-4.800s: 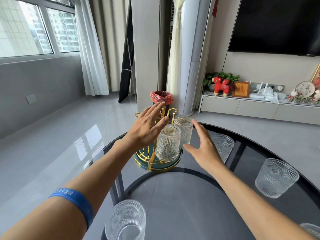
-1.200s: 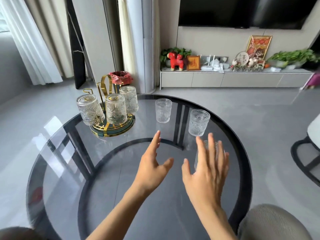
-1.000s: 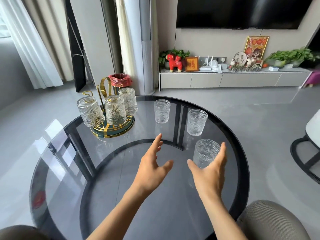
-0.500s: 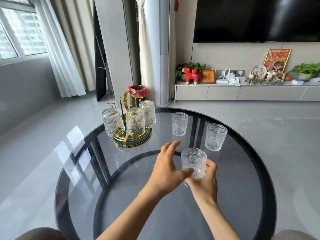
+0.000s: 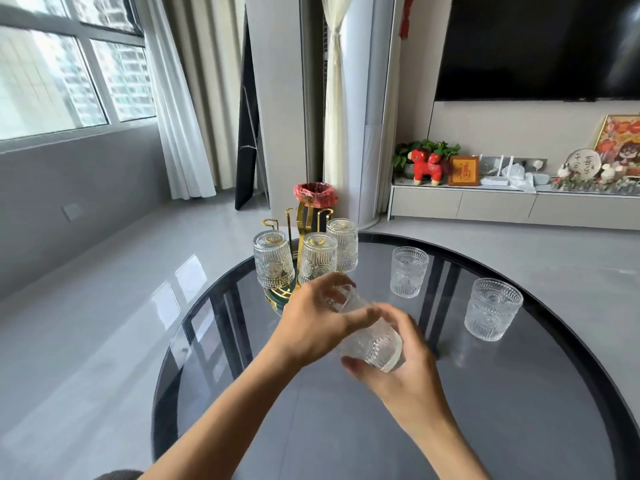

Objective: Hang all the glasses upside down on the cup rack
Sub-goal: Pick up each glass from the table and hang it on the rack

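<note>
Both hands hold one ribbed clear glass (image 5: 372,344) in the air above the table, tilted on its side. My left hand (image 5: 315,323) grips its upper end and my right hand (image 5: 398,362) cups the lower end. Just beyond stands the gold cup rack (image 5: 301,223) on a green round base, with three glasses upside down on it: a left glass (image 5: 272,259), a middle glass (image 5: 317,258) and a right glass (image 5: 343,244). Two more glasses stand upright on the table, one near the far edge (image 5: 408,271) and one to the right (image 5: 491,308).
The round dark glass table (image 5: 485,427) fills the lower view; its curved edge runs close to the rack. Behind the rack on the floor is a bin with a red bag (image 5: 316,195). A low TV cabinet (image 5: 502,204) lines the far wall.
Both hands closed on the nearest upright glass, lifted it off the table and tipped it over toward the rack. Earlier both hands were open above the table.
</note>
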A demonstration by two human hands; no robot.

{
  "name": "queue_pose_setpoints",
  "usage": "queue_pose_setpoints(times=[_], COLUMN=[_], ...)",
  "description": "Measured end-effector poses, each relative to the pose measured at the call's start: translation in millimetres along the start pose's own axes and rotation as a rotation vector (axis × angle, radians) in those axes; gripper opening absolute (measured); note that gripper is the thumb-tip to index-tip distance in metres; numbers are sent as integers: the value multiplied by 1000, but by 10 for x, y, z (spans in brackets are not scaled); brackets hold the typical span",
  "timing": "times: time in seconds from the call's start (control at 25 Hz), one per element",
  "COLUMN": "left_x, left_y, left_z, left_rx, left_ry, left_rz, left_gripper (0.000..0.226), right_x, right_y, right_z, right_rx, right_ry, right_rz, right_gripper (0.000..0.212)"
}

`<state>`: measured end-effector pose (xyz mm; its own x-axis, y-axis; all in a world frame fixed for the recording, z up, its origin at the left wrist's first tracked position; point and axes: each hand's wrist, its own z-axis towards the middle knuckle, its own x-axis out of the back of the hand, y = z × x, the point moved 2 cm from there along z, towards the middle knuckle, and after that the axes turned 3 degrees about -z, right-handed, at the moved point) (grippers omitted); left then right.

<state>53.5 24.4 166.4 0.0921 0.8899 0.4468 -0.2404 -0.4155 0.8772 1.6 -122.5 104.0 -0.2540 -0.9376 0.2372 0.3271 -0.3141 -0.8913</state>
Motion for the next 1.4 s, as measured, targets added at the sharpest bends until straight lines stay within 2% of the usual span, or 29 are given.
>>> queue_pose_setpoints(times=[0.08, 0.2, 0.24, 0.32, 0.4, 0.48, 0.56, 0.6, 0.68, 0.76, 0.84, 0.96, 1.04, 1.12, 1.28, 1.4], left_x=[51, 58, 54, 68, 156, 297, 459, 540, 682, 768, 779, 798, 835, 875, 981, 1037], left_y=[5, 6, -9, -35, -31, 16, 81, 87, 6, -143, -332, -535, -608, -621, -566, -555], left_z=[33, 143, 187, 318, 571, 948, 1344, 1526, 1844, 2063, 2186, 2280, 2295, 2320, 2388, 2425], left_rx=[-13, -97, -120, -134, -112, -114, -173, -214, -358, -546, -579, -570, -518, -458, -379, -345], left_ry=[111, 171, 168, 144, 75, 10, 37, 87, 176, 93, -42, -61, -37, -69, -123, -160], left_rz=[-177, -245, -249, -279, -336, -363, -301, -195, 166, 490, 614, 555, 472, 399, 233, 198], left_gripper=[50, 44, 43, 41, 39, 35, 34, 34, 32, 31, 27, 29, 43, 51, 49, 48], right_x=[-32, -98, -112, -155, -181, -177, -130, -104, -77, -83, -133, -265, -364, -465, -612, -691], right_y=[-49, 17, 28, 22, -18, -113, -193, -232, -249, -267, -299, -296, -227, -109, -11, 11], right_z=[132, 367, 455, 657, 956, 1320, 1709, 1887, 2259, 2604, 2915, 3225, 3323, 3383, 3504, 3578], right_rx=[-146, -462, -516, -540, -508, -452, -397, -367, -298, -202, -57, 138, 196, 201, 140, 86], right_ry=[-59, -92, -86, -63, -38, -27, -9, 9, 81, 139, 142, 68, 4, -48, -86, -92], right_rz=[262, 773, 856, 872, 797, 714, 654, 610, 496, 337, 139, -195, -349, -383, -442, -474], right_gripper=[72, 65, 63, 54, 46, 50, 44, 38, 29, 32, 39, 45, 45, 47, 55, 57])
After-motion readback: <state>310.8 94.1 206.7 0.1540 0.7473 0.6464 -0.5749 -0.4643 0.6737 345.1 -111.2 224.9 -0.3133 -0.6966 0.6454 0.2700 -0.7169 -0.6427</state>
